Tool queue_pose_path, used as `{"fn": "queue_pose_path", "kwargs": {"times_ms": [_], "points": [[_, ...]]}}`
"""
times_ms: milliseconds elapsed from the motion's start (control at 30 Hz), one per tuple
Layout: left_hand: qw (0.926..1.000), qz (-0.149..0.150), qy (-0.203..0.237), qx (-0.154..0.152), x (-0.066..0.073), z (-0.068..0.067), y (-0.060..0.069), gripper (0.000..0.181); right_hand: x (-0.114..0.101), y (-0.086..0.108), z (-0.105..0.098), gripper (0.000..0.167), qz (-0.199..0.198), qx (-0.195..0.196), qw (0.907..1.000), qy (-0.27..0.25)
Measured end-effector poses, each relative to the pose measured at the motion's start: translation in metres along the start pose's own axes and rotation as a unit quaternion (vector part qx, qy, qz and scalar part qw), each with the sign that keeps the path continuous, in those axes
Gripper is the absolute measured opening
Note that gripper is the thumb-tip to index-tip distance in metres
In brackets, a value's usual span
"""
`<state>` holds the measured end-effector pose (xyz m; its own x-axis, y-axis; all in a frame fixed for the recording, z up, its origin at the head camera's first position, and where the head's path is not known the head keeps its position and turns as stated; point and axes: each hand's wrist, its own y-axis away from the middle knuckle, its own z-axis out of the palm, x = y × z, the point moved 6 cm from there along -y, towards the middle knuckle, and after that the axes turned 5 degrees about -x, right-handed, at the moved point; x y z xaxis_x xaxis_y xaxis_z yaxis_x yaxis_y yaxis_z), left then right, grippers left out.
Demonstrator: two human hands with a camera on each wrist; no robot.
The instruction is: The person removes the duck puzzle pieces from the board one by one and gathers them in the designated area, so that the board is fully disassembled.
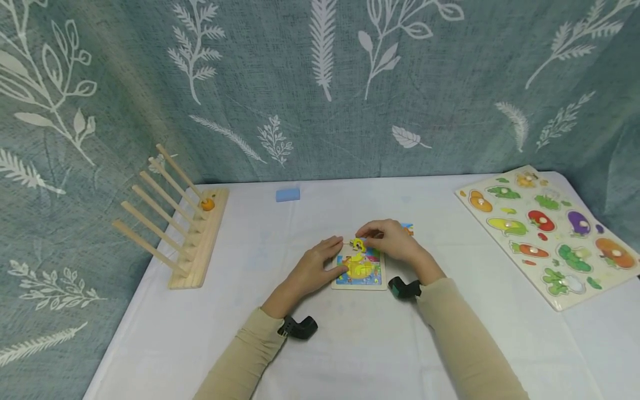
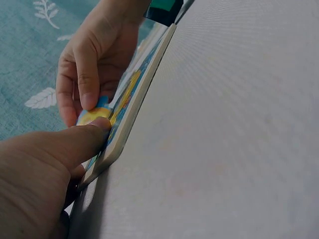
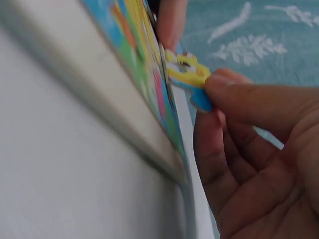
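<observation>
A small wooden jigsaw puzzle board [image 1: 360, 287] with a yellow duck picture on blue lies on the white cloth. My right hand [image 1: 392, 240] pinches a yellow and blue puzzle piece [image 3: 187, 72] with an eye on it between thumb and fingers, tilted at the board's upper part. My left hand [image 1: 315, 266] holds the board's left side, its thumb [image 2: 94, 129] over the edge. In the right wrist view a left fingertip [image 3: 172, 25] is close to the piece. Behind the right hand, part of another colourful piece [image 1: 408, 228] shows.
At the left stands a wooden rack [image 1: 200, 261] with several slanting pegs and a small orange thing [image 1: 207, 204] on its base. A blue block [image 1: 287, 195] lies at the back. The large vegetable puzzle board [image 1: 552, 294] lies at the right. A patterned curtain [image 1: 320, 139] hangs behind.
</observation>
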<state>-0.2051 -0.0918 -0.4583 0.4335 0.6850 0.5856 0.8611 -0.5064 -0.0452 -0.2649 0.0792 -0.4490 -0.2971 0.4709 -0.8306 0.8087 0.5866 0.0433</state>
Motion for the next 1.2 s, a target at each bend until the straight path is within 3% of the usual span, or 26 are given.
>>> {"fn": "queue_pose_path", "kwargs": {"times_ms": [433,733,1000,1200], "points": [[0.9999,0.011,-0.005,0.006,-0.001,0.001,0.0,0.063,0.02,0.024,-0.049,0.021,0.049,0.033,0.9979,-0.025],[1.0,0.002,-0.002,-0.001,-0.001,0.001,0.0,0.063,0.046,0.053,-0.087,0.029,0.106,0.069,0.992,-0.001],[1.0,0.002,-0.007,0.0,-0.002,0.001,0.0,0.063,0.064,0.063,-0.106,0.029,0.148,0.043,0.9879,0.016],[1.0,0.003,-0.005,-0.003,-0.001,0.001,0.0,0.063,0.074,0.064,-0.112,0.028,0.153,0.023,0.9875,0.03]]}}
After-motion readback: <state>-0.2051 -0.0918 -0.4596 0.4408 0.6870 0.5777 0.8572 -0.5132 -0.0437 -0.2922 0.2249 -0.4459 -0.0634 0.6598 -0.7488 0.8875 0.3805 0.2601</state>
